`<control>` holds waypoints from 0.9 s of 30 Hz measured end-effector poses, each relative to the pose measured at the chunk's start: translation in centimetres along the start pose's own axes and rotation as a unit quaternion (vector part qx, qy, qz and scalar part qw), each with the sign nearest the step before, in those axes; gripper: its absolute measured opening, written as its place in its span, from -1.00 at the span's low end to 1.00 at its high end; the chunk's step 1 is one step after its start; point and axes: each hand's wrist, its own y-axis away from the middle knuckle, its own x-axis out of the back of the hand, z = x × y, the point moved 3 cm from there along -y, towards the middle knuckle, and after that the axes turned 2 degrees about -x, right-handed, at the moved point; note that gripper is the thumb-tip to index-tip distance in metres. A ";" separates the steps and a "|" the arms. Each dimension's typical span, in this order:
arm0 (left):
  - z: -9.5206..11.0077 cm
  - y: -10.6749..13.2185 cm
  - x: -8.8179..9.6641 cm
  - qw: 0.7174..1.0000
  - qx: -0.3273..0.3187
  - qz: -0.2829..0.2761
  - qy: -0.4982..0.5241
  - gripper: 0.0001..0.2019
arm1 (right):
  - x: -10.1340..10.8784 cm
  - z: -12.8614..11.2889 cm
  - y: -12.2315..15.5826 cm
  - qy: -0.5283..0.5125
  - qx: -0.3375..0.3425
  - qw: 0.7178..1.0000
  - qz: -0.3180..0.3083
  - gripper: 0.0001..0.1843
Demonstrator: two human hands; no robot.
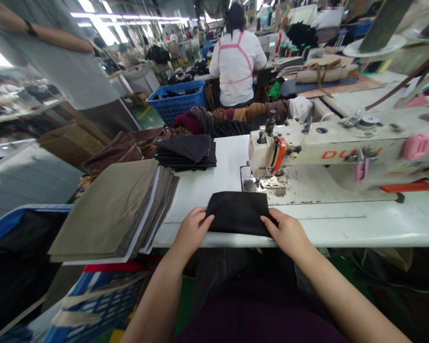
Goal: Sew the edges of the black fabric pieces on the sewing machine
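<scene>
A black fabric panel point(238, 213) lies near the front edge of the white sewing table point(196, 190). My left hand point(194, 228) grips its left edge, thumb on top and fingers partly hidden. At the right edge, my right hand point(284, 231) pinches the panel in the same way. Just behind the panel are the needle plate and presser foot of a sewing machine point(307, 143). A pile of folded black fabric pieces point(187, 151) rests on the table, behind and to the left of my hands.
A thick stack of olive-grey panels point(107, 209) overhangs the table's left side. Below it stands a blue plastic basket point(93, 305). Bundled cloth point(243, 114) lines the table's back. One person point(237, 57) sits ahead, back turned; another person point(64, 62) stands at left.
</scene>
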 end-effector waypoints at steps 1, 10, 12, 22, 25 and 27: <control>0.1 -0.3 -0.1 1.000 0.006 0.015 -0.021 -0.76 | -0.1 -0.1 -0.2 0.015 -0.007 1.000 -0.002 -0.72; 6.6 -4.9 -2.0 0.983 -0.156 0.015 -0.096 -0.62 | -0.3 -0.2 0.1 -0.024 0.008 1.000 0.011 -0.71; 7.6 -6.5 -3.2 0.978 -0.184 -0.039 -0.094 -0.63 | -0.3 -0.1 0.2 -0.034 0.011 0.999 0.016 -0.71; 7.6 -10.7 -5.5 0.950 -0.088 -0.174 -0.243 -0.82 | 0.1 -1.1 0.3 0.029 -0.039 0.999 0.012 -0.55; 7.6 -11.0 -5.6 0.944 -0.085 -0.192 -0.254 -0.81 | 0.1 -1.3 0.4 0.063 -0.034 0.997 0.007 -0.51; 7.6 -11.2 -5.7 0.944 -0.083 -0.190 -0.257 -0.79 | -0.1 -1.3 0.4 0.080 -0.024 0.996 0.008 -0.49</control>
